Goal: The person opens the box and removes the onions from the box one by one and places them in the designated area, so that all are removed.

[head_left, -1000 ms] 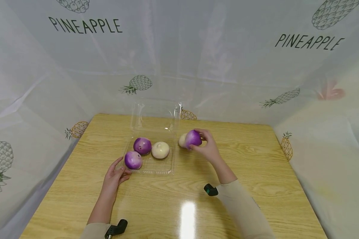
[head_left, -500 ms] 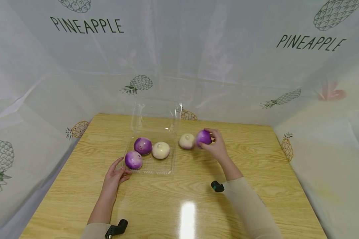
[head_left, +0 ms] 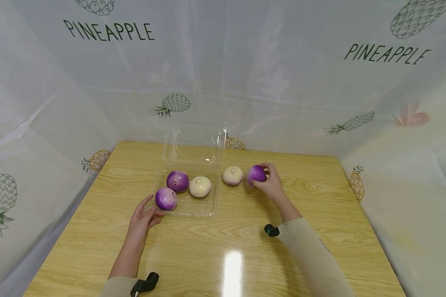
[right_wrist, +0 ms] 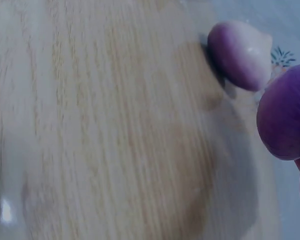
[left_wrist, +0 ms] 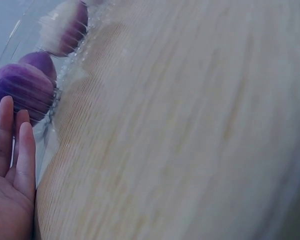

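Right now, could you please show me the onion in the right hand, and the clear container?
Held onion (right_wrist: 285, 115): right wrist view, on its purple side.
Clear container (head_left: 195, 205): head view, on its base's bare floor.

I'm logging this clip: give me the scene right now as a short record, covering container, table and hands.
container: clear plastic, lid open at the far side
inside: far purple onion, near purple onion, pale onion
table: wooden; loose pale onion right of the container, apart from it
left hand: at container's near left corner, fingers extended
right hand: grips third purple onion; table contact unclear
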`<state>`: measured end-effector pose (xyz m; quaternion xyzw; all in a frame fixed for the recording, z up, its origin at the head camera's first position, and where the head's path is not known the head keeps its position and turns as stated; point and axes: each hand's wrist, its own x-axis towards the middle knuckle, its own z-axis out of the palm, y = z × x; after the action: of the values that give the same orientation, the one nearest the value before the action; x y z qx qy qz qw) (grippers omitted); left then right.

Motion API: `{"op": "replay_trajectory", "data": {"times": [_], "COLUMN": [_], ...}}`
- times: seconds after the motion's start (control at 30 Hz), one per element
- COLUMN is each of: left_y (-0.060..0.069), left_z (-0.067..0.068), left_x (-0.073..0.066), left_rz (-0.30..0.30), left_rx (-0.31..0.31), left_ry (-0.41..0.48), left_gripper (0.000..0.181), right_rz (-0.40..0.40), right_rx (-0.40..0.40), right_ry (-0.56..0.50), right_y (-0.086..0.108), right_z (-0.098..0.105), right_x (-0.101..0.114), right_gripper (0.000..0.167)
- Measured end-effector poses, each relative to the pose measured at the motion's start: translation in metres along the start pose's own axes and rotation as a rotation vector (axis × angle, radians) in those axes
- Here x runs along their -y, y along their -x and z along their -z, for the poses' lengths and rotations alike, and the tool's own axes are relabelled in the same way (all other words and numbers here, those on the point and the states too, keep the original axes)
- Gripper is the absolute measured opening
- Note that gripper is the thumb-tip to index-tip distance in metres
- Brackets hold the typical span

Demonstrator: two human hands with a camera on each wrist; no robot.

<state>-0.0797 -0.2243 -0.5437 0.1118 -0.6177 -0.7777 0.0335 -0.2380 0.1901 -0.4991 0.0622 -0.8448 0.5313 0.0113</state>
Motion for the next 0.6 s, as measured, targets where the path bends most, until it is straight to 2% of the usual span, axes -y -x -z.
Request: {"op": "replay_trajectory", "data": {"times": [0.3, 0.6], "left_y": [0.000, -0.002], "left_z": [0.000, 0.000], "left_x": [0.000, 0.002], "left_rz": [0.003, -0.003], "left_rx": [-0.001, -0.005], "left_ry": [-0.008, 0.002], "left_gripper": [0.055, 0.052], "right_rz": [0.025, 0.070], "right_rx": [0.028, 0.023], "right_ry": [0.080, 0.275], "right_y": [-0.005, -0.011], "right_z": [-0.001, -0.004], "right_x": [-0.014, -0.017], "right_gripper": [0.063, 0.063]}}
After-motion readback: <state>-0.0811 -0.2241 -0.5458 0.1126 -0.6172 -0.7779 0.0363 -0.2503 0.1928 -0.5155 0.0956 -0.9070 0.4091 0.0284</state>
